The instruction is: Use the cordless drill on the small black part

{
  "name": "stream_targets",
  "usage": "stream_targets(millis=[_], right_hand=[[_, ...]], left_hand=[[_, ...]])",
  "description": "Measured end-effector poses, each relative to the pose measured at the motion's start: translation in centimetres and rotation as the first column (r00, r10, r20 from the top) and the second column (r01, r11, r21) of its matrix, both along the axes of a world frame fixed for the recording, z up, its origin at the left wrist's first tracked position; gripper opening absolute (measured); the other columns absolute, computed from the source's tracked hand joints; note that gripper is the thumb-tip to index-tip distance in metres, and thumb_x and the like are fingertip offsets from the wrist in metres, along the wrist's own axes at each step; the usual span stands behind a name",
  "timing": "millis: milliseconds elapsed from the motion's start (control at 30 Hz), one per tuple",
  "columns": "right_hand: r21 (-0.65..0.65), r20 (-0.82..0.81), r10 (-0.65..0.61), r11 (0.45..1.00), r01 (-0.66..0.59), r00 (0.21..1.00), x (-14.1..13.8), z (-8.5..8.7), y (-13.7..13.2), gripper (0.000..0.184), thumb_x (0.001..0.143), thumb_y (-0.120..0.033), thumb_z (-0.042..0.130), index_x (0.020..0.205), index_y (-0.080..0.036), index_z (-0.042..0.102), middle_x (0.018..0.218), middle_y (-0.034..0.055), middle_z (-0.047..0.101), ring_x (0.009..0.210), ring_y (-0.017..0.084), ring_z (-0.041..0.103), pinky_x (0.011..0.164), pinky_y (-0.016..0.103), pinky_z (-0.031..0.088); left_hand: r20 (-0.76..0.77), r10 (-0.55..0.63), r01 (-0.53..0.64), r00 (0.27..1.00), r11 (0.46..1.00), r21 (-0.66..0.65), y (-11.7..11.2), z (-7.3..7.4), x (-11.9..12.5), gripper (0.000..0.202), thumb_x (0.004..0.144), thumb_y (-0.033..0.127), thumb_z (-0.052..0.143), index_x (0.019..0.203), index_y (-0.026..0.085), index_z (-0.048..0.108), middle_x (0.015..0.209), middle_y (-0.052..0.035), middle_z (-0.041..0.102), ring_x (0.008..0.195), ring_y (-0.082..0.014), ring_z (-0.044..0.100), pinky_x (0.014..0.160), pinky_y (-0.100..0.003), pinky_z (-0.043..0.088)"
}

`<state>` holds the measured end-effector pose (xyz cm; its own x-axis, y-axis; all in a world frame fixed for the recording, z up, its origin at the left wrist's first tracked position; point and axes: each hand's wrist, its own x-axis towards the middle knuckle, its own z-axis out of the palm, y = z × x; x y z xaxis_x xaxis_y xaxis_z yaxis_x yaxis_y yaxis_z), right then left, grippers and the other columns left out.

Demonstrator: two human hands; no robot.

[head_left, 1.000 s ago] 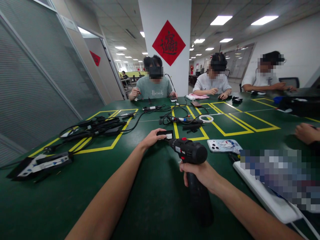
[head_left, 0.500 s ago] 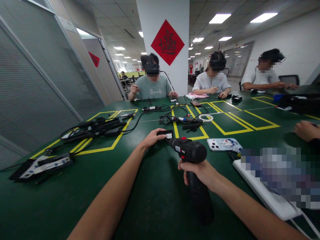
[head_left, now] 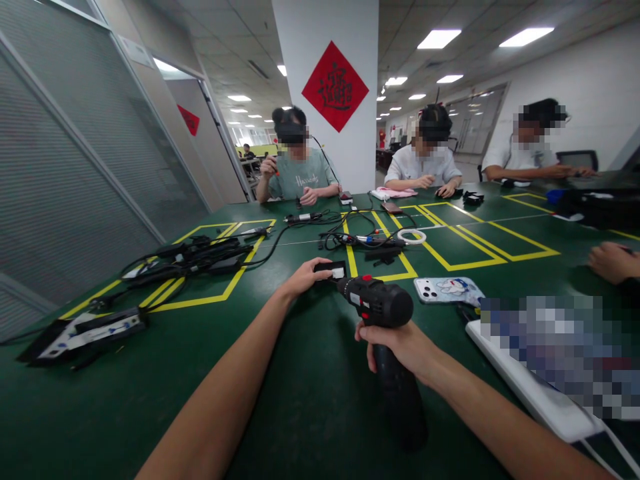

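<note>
My right hand (head_left: 400, 347) is wrapped round the grip of a black cordless drill (head_left: 383, 308) with red details. The drill's nose points away from me at a small black box with a white label (head_left: 333, 270) lying on the green table (head_left: 310, 400). My left hand (head_left: 303, 277) pinches the left end of that box and steadies it on the table top. The drill's tip meets the box near its label.
A phone in a cartoon case (head_left: 447, 291) lies right of the drill. A white device (head_left: 535, 390) sits at my near right. Black cables and adapters (head_left: 195, 257) pile at the left, and a white ring (head_left: 413, 236) lies beyond. Three people sit opposite; another person's hand (head_left: 611, 261) rests at the right.
My hands, the drill and the box have stayed put. The person opposite at the left has leaned left, raised one hand to the head and brought the other in.
</note>
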<state>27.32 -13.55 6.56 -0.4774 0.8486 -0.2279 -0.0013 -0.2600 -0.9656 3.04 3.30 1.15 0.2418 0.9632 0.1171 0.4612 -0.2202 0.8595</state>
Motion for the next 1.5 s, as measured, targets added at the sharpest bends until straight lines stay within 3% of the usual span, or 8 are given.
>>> stream_targets(millis=[233, 467, 800, 1500], right_hand=[[-0.004, 0.013, -0.011, 1.000, 0.011, 1.000, -0.05, 0.05, -0.01, 0.013, 0.071, -0.027, 0.058, 0.076, -0.015, 0.057, 0.044, -0.0020, 0.053, 0.040, 0.012, 0.050, 0.045, 0.023, 0.036], [0.007, 0.014, 0.002, 1.000, -0.002, 1.000, -0.04, -0.13, 0.10, 0.014, 0.072, -0.029, 0.057, 0.076, -0.015, 0.058, 0.041, -0.0023, 0.052, 0.039, 0.013, 0.050, 0.045, 0.024, 0.036], [-0.005, 0.034, -0.003, 1.000, 0.003, 0.999, 0.12, 0.23, -0.14, 0.014, 0.072, -0.028, 0.057, 0.077, -0.015, 0.058, 0.042, -0.0010, 0.054, 0.040, 0.012, 0.049, 0.046, 0.023, 0.035], [0.010, 0.023, -0.017, 1.000, 0.017, 1.000, 0.11, -0.54, -0.01, 0.015, 0.071, -0.030, 0.058, 0.074, -0.015, 0.059, 0.044, 0.0002, 0.057, 0.041, 0.012, 0.051, 0.045, 0.023, 0.037]], left_hand=[[0.047, -0.019, 0.019, 0.999, 1.000, -0.005, 0.11, -0.46, -0.12, 0.057, 0.065, 0.047, 0.064, 0.113, 0.018, 0.056, 0.107, -0.0076, 0.062, 0.096, -0.0241, 0.057, 0.086, -0.037, 0.044], [0.036, 0.035, -0.034, 0.999, 0.999, -0.022, 0.30, -0.80, 0.05, 0.062, 0.063, 0.049, 0.065, 0.114, 0.016, 0.055, 0.107, -0.0080, 0.062, 0.095, -0.0240, 0.057, 0.084, -0.036, 0.045], [0.031, -0.024, 0.024, 0.999, 1.000, 0.003, 0.16, -0.52, -0.23, 0.057, 0.065, 0.048, 0.064, 0.114, 0.018, 0.055, 0.108, -0.0066, 0.061, 0.095, -0.0226, 0.057, 0.086, -0.034, 0.043], [0.029, 0.008, -0.007, 1.000, 1.000, -0.030, 0.30, -0.46, 0.01, 0.059, 0.064, 0.047, 0.064, 0.114, 0.017, 0.055, 0.107, -0.0061, 0.062, 0.096, -0.0233, 0.057, 0.086, -0.035, 0.044]])
